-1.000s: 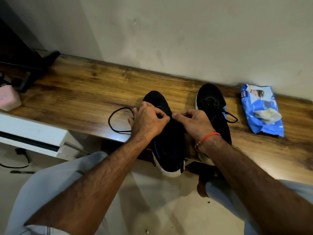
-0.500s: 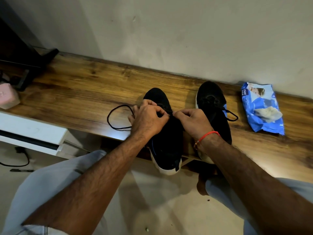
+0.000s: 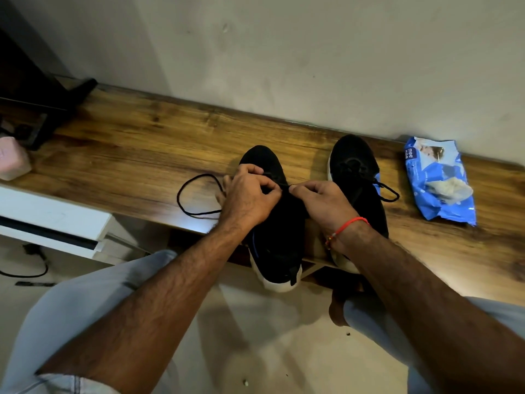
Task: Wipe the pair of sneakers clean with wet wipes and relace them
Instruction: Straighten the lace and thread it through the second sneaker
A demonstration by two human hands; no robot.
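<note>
Wooden shelf runs along the wall, with a pink block at its far left and open board up to the slack loop of black lace. That loop feeds into the left hand, pinched shut on the lace over the nearer sneaker, whose heel hangs past the front edge. Across a short taut run, the right hand pinches the other end. I'd say pull evenly, keeping both ends level, and steady the shoe so it doesn't tip off. Just beside it sits the second sneaker, apparently already laced, then the blue wipes pack, leaving little room rightward
</note>
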